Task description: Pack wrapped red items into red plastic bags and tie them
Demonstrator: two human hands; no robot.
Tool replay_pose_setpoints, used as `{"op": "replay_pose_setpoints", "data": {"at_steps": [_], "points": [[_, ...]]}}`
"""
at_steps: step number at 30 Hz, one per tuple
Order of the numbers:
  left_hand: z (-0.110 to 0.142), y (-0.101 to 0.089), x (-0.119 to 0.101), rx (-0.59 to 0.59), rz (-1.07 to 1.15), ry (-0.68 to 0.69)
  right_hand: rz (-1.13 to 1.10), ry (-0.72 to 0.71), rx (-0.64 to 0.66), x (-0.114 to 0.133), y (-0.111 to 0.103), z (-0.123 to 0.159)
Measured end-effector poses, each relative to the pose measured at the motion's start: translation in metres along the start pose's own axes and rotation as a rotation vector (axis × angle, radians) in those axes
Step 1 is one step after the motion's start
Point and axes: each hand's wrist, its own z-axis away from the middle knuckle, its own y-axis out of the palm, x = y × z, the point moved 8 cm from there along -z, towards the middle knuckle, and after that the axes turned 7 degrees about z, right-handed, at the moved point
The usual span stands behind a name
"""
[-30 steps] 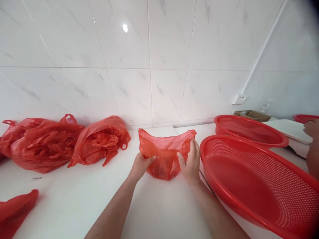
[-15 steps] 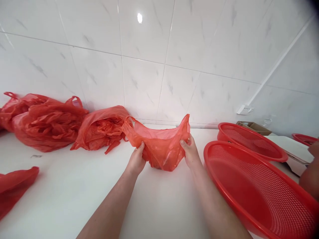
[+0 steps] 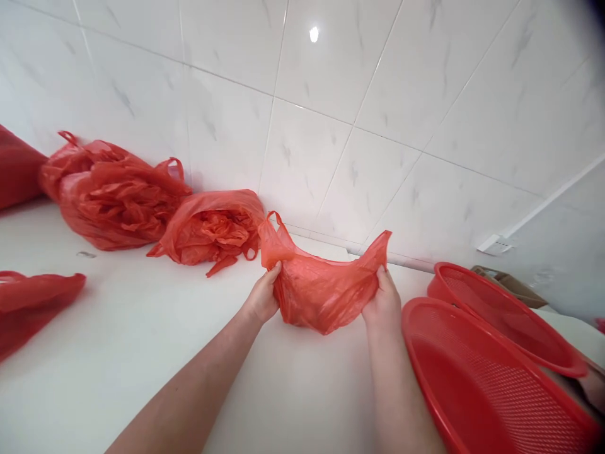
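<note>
A thin red plastic bag is stretched between my two hands over the white table. My left hand pinches its left side, thumb on the near face. On the other side, my right hand grips the bag's right edge, its fingers partly hidden behind the plastic. The bag's mouth faces up, with a loop handle standing at the left and a pointed corner at the right. Whatever is inside the bag, if anything, cannot be made out. Just left of it sits a bunched red bag stuffed with crumpled red plastic.
A larger heap of red bags lies by the tiled wall. Another red bag is at the left edge. Two red mesh baskets stand close to my right forearm, with a cardboard box behind them.
The view has turned and tilted, so the wall and baskets sit differently. Both hands keep hold of the bag, whose front now hangs more loosely and whose left handle stands higher.
</note>
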Motion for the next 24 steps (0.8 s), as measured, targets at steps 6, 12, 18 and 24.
{"op": "replay_pose_setpoints", "data": {"at_steps": [6, 12, 18, 24], "points": [[-0.012, -0.002, 0.015, -0.042, 0.062, -0.006, 0.154, -0.089, 0.23, -0.003, 0.008, 0.011], [-0.001, 0.029, 0.026, 0.223, -0.073, -0.069, 0.413, 0.062, 0.27, -0.018, 0.018, 0.019], [0.018, 0.04, 0.017, 0.123, -0.027, -0.019, -0.066, 0.161, 0.282, -0.007, 0.032, 0.03], [0.034, 0.065, 0.026, 0.261, 0.082, -0.092, -0.284, 0.218, 0.37, 0.009, 0.045, 0.051]]}}
